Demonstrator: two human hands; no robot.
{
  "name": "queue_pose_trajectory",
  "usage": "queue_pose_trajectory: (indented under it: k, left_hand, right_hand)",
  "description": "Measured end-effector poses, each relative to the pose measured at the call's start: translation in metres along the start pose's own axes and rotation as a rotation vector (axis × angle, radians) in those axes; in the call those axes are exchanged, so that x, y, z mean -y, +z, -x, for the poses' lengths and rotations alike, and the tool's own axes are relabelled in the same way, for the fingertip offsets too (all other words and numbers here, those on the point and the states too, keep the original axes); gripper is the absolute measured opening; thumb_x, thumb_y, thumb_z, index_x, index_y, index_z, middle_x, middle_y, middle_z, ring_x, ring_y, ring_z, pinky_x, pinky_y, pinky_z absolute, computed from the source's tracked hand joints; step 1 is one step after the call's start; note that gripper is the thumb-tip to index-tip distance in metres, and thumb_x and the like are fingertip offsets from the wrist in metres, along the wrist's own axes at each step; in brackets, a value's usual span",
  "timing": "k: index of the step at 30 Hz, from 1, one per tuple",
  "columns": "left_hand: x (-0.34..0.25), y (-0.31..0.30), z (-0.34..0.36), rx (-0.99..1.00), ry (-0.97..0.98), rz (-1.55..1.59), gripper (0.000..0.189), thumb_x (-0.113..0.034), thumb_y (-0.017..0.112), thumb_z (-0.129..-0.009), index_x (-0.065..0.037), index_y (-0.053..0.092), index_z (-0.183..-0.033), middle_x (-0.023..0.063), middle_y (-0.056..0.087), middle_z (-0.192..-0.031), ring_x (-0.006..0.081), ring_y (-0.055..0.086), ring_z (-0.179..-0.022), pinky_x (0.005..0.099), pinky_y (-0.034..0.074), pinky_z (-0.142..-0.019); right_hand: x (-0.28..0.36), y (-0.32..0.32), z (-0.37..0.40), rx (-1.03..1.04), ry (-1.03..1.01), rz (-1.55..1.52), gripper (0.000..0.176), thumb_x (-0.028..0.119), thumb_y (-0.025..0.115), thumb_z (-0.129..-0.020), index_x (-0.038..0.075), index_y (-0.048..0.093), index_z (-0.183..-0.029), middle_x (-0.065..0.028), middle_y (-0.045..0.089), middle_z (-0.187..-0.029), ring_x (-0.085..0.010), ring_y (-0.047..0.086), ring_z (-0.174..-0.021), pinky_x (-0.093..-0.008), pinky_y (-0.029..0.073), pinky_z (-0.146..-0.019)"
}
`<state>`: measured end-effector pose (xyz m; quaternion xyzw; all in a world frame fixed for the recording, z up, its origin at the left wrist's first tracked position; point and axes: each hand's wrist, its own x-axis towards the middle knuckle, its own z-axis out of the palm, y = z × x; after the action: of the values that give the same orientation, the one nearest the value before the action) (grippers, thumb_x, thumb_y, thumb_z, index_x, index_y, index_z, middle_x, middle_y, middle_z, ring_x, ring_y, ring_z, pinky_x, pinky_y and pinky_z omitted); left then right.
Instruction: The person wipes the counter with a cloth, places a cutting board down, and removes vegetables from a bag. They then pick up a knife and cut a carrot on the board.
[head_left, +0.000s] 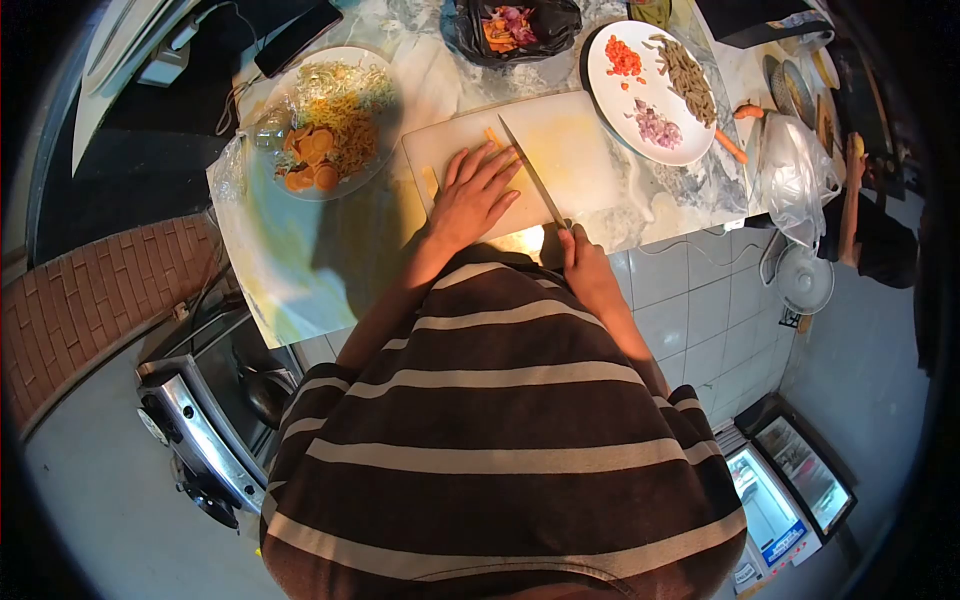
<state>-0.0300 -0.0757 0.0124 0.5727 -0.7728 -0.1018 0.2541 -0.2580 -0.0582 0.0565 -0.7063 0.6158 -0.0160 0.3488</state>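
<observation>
Kitchen knife (533, 171), likely stiff and light, is best held by its handle (566, 225), which the right hand's (586, 262) fingers wrap, the left hand (473, 200) spreading its fingers over the cutting board (585, 150).

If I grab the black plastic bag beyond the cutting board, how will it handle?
The black plastic bag is probably floppy: its sides look thin and crumpled. It may sag around the orange and purple scraps loosely heaped inside. Its mouth gapes open, so lifting one side could spill them.
</observation>
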Motion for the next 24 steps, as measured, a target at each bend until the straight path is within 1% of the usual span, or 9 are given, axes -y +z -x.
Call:
queue_pose_trajectory:
  k: [5,8,10,14,17,19,20,22,24]
  left_hand:
    - [-0.001,-0.001,0.001,-0.008,0.003,-0.002,0.043,-0.031,0.057,-0.095,-0.014,0.055,-0.134,0.0013,0.048,-0.144,0.0256,0.037,-0.136,0.0465,0.025,-0.113]
    - [-0.002,-0.002,0.001,-0.014,-0.001,-0.005,0.042,-0.031,0.057,-0.095,-0.015,0.055,-0.134,0.0016,0.049,-0.143,0.0256,0.037,-0.136,0.0467,0.025,-0.113]
    - [-0.001,-0.001,0.001,-0.018,-0.004,-0.003,0.042,-0.031,0.057,-0.095,-0.015,0.056,-0.133,0.0018,0.049,-0.143,0.0257,0.038,-0.136,0.0468,0.025,-0.113]
    - [0.001,0.003,0.003,-0.015,-0.002,-0.008,0.041,-0.031,0.057,-0.095,-0.014,0.056,-0.132,0.0027,0.049,-0.142,0.0257,0.038,-0.136,0.0468,0.025,-0.113]
    - [0.0,0.002,0.002,-0.02,-0.001,-0.01,0.041,-0.031,0.057,-0.094,-0.014,0.056,-0.132,0.0031,0.049,-0.142,0.0258,0.038,-0.136,0.0468,0.026,-0.113]
    - [0.0,0.002,0.002,-0.023,0.001,-0.013,0.041,-0.031,0.057,-0.094,-0.014,0.056,-0.132,0.0033,0.049,-0.142,0.0259,0.038,-0.136,0.0469,0.026,-0.113]
    - [0.0,0.002,0.002,-0.027,0.002,-0.008,0.041,-0.031,0.058,-0.094,-0.013,0.057,-0.132,0.0035,0.049,-0.142,0.026,0.038,-0.136,0.0468,0.026,-0.113]
    - [0.001,0.002,0.003,-0.03,0.004,-0.004,0.041,-0.03,0.058,-0.094,-0.013,0.057,-0.132,0.0037,0.049,-0.143,0.026,0.038,-0.136,0.0468,0.026,-0.113]
    - [0.001,0.002,0.003,-0.029,0.013,-0.001,0.043,-0.03,0.058,-0.094,-0.01,0.056,-0.131,0.0044,0.048,-0.143,0.026,0.038,-0.136,0.0463,0.026,-0.113]
  right_hand:
    - [0.001,0.001,-0.009,-0.004,-0.034,0.024,0.037,0.035,0.041,-0.103,-0.001,0.051,-0.104,-0.0339,0.061,-0.071,-0.0536,0.06,-0.071,-0.06,0.049,-0.061]
    - [-0.006,0.007,-0.006,-0.055,-0.068,0.073,0.036,0.035,0.042,-0.103,0.0,0.051,-0.103,-0.0328,0.06,-0.068,-0.0523,0.061,-0.068,-0.059,0.049,-0.057]
    - [-0.008,0.007,0.001,-0.113,-0.068,0.18,0.036,0.035,0.043,-0.102,0.0,0.05,-0.103,-0.031,0.06,-0.066,-0.05,0.062,-0.065,-0.0569,0.05,-0.054]
    - [-0.005,0.0,0.013,-0.1,-0.029,0.26,0.036,0.036,0.043,-0.102,0.0,0.049,-0.103,-0.03,0.06,-0.064,-0.0485,0.063,-0.063,-0.0554,0.05,-0.051]
    - [-0.009,-0.001,0.014,-0.073,-0.009,0.231,0.037,0.036,0.043,-0.102,-0.001,0.049,-0.103,-0.0309,0.061,-0.066,-0.0498,0.062,-0.064,-0.0564,0.05,-0.054]
    - [-0.014,0.0,0.01,-0.035,-0.041,0.076,0.038,0.036,0.042,-0.103,-0.001,0.05,-0.102,-0.0318,0.06,-0.07,-0.0518,0.06,-0.069,-0.0575,0.048,-0.059]
    - [-0.015,-0.001,0.008,-0.036,-0.043,0.075,0.038,0.036,0.042,-0.103,-0.001,0.05,-0.102,-0.0318,0.06,-0.07,-0.0518,0.06,-0.069,-0.0575,0.048,-0.059]
    - [-0.01,-0.008,0.007,0.009,-0.06,-0.116,0.04,0.037,0.041,-0.103,-0.002,0.052,-0.102,-0.0327,0.06,-0.074,-0.053,0.058,-0.076,-0.0573,0.045,-0.065]
    - [-0.004,-0.013,0.007,0.011,-0.037,-0.157,0.041,0.038,0.04,-0.104,-0.002,0.053,-0.102,-0.0325,0.059,-0.074,-0.0531,0.057,-0.077,-0.0562,0.044,-0.065]
